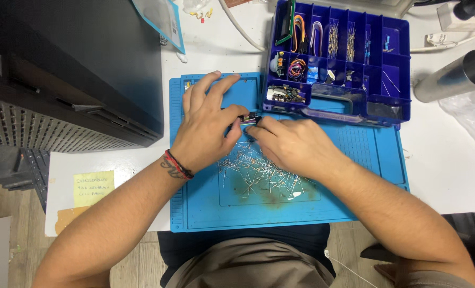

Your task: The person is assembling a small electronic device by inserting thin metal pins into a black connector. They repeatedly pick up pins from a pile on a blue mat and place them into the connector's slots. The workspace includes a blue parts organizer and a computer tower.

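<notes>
Head view, looking straight down. The left hand and the right hand meet near the centre of a blue work mat lying on a white table. Between them is a small bundle of coloured jumper wires with dark end connectors: the thumb and forefinger of the left hand are closed on it from 9 o'clock, the other fingers of that hand spread flat and free on the mat, while the fingertips of the right hand are curled shut against the same bundle from 4 o'clock. The exact contact of the right hand is hidden by its own knuckles. Just toward 6 o'clock of the bundle lies a loose heap of bare metal-legged components, partly under the right palm, over a brown stain on the mat. At 1 o'clock stands an open blue compartment box holding sorted wires and small parts; at 9 o'clock a large black case overhangs the table edge; at 3 o'clock lies a grey metal tube; a yellow note sits at 8 o'clock. Judged from this pose, fine work at the connectors is best done with wrists resting on the mat, the pinch kept close to the housings, and the right forearm held clear of the loose heap.
</notes>
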